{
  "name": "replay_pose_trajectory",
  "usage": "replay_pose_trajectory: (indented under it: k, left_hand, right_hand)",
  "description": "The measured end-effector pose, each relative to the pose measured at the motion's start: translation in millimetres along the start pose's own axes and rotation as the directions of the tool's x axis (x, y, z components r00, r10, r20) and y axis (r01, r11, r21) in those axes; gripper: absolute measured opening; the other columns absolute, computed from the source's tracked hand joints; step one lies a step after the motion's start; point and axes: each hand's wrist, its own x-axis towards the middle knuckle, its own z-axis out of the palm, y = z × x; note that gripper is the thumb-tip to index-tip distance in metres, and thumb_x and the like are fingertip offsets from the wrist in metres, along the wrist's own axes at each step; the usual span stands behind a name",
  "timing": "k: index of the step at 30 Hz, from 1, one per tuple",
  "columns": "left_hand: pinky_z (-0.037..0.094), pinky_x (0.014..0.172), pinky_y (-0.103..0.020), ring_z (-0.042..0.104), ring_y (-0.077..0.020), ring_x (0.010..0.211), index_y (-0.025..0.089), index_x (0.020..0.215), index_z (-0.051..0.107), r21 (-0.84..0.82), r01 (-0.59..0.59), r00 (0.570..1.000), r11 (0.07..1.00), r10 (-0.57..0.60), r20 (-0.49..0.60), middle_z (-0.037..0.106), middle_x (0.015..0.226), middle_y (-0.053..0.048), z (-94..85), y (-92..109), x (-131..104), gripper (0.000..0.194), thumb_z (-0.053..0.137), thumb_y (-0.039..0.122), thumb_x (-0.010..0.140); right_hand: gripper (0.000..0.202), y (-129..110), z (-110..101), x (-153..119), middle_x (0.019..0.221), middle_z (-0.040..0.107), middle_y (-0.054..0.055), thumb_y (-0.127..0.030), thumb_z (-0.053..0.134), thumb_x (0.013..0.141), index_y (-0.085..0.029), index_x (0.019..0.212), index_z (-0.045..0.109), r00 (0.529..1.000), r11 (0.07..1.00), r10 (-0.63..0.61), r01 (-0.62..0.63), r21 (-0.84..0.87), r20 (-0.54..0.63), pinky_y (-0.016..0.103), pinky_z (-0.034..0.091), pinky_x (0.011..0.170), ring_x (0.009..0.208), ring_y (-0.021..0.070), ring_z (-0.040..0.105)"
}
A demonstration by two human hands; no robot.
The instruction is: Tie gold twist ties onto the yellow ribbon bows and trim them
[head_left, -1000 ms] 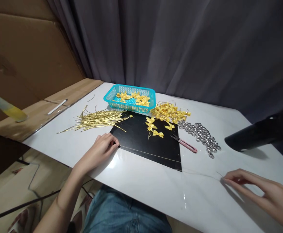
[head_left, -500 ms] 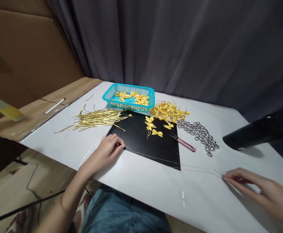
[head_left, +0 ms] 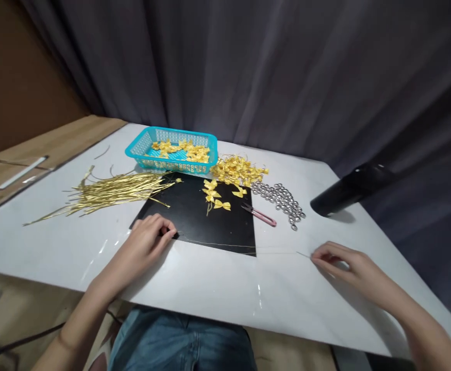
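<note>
My left hand (head_left: 152,238) rests at the lower left corner of the black mat (head_left: 194,221), thumb and forefinger pinched on one end of a thin thread (head_left: 217,243). The thread runs rightward over the mat and the white table. At the right, my right hand (head_left: 335,260) pinches a thin needle (head_left: 303,254) whose tip points left. Yellow bows (head_left: 222,205) lie on the mat, with a pink-handled thread snipper (head_left: 262,215) across its right edge. Silver beads (head_left: 283,198) are heaped to the right of the mat.
A blue basket (head_left: 174,166) with yellow bows stands at the back, beside a pile of yellow bows (head_left: 236,170). Gold twist ties (head_left: 117,191) lie to the left. A black cylinder (head_left: 349,189) is at the right, a white stick (head_left: 22,172) at the far left.
The view has shifted to the right, so the table things appear further left. My right hand is a little nearer the mat with the needle. My left hand keeps its pinch at the mat.
</note>
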Motion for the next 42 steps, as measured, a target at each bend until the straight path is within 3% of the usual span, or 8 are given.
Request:
replay_pose_trajectory:
  k: [7, 11, 15, 19, 23, 27, 34, 42]
  left_hand:
    - [0.035, 0.072, -0.033, 0.052, -0.0209, 0.080, 0.021, 0.090, 0.057, 0.010, -0.025, 0.999, 1.000, 0.026, -0.038, 0.058, 0.083, -0.003, 1.8, 1, 5, 0.024, 0.042, 0.039, 0.095]
    - [0.034, 0.075, -0.033, 0.051, -0.0197, 0.082, 0.020, 0.092, 0.056, 0.014, -0.036, 0.998, 0.999, 0.036, -0.056, 0.056, 0.085, -0.002, -1.0, 11, 7, 0.022, 0.042, 0.036, 0.096]
    - [0.033, 0.078, -0.034, 0.051, -0.0192, 0.085, 0.020, 0.092, 0.055, -0.009, -0.047, 0.995, 0.999, 0.046, -0.083, 0.055, 0.088, -0.002, -5.3, 22, 8, 0.020, 0.041, 0.033, 0.098]
    - [0.033, 0.080, -0.034, 0.051, -0.0188, 0.087, 0.020, 0.092, 0.054, -0.036, -0.058, 0.991, 0.998, 0.054, -0.122, 0.055, 0.088, -0.002, -8.7, 31, 7, 0.017, 0.042, 0.030, 0.098]
    - [0.034, 0.080, -0.034, 0.051, -0.0186, 0.087, 0.020, 0.093, 0.055, -0.068, -0.067, 0.988, 0.995, 0.056, -0.144, 0.057, 0.088, -0.003, -10.2, 33, 4, 0.017, 0.042, 0.031, 0.098]
    - [0.035, 0.080, -0.034, 0.051, -0.0176, 0.087, 0.020, 0.092, 0.054, -0.067, -0.077, 0.982, 0.995, 0.064, -0.178, 0.059, 0.090, -0.003, -10.2, 26, 0, 0.017, 0.043, 0.031, 0.098]
    - [0.036, 0.078, -0.033, 0.051, -0.0170, 0.086, 0.020, 0.091, 0.053, -0.048, -0.078, 0.977, 0.996, 0.067, -0.201, 0.059, 0.090, -0.003, -5.8, 19, -2, 0.017, 0.046, 0.034, 0.097]
    - [0.036, 0.079, -0.035, 0.050, -0.0181, 0.087, 0.021, 0.092, 0.053, -0.097, -0.072, 0.986, 0.993, 0.056, -0.156, 0.059, 0.091, -0.004, -5.4, 26, -18, 0.015, 0.044, 0.032, 0.097]
  right_hand:
    - [0.027, -13, -8, 1, 0.089, 0.068, 0.006, -0.043, 0.051, 0.090, -0.020, 0.085, 0.065, 0.999, 1.000, -0.008, 0.008, -0.017, -0.031, 0.030, 0.051, 0.069, 0.077, 0.0199, 0.064]
    - [0.027, -51, -6, 19, 0.091, 0.068, 0.006, -0.043, 0.050, 0.092, -0.021, 0.088, 0.065, 0.991, 0.994, -0.102, 0.104, 0.022, -0.083, 0.026, 0.049, 0.058, 0.075, 0.0187, 0.063]
    - [0.021, -111, 19, 51, 0.097, 0.068, 0.006, -0.038, 0.052, 0.093, -0.022, 0.098, 0.065, 0.952, 0.942, -0.298, 0.306, 0.136, -0.074, 0.029, 0.052, 0.069, 0.078, 0.0175, 0.064]
    - [0.032, -164, 58, 84, 0.113, 0.067, 0.008, -0.038, 0.061, 0.088, -0.023, 0.117, 0.060, 0.885, 0.855, -0.462, 0.462, 0.237, -0.058, 0.036, 0.050, 0.086, 0.100, 0.0225, 0.063]
    - [0.021, -196, 84, 104, 0.102, 0.072, 0.005, -0.036, 0.060, 0.089, -0.022, 0.104, 0.065, 0.857, 0.783, -0.511, 0.497, 0.373, -0.069, 0.031, 0.051, 0.084, 0.094, 0.0209, 0.067]
    - [0.025, -203, 93, 113, 0.087, 0.074, 0.003, -0.040, 0.053, 0.091, -0.021, 0.087, 0.068, 0.866, 0.769, -0.496, 0.470, 0.433, -0.061, 0.027, 0.052, 0.074, 0.080, 0.0199, 0.069]
    - [0.032, -193, 105, 119, 0.086, 0.075, 0.006, -0.050, 0.059, 0.084, -0.022, 0.084, 0.073, 0.886, 0.783, -0.459, 0.441, 0.438, -0.070, 0.026, 0.055, 0.071, 0.078, 0.0232, 0.071]
    - [0.028, -194, 104, 99, 0.081, 0.074, 0.005, -0.045, 0.056, 0.087, -0.022, 0.084, 0.071, 0.887, 0.803, -0.462, 0.406, 0.436, 0.024, 0.026, 0.055, 0.069, 0.075, 0.0216, 0.069]
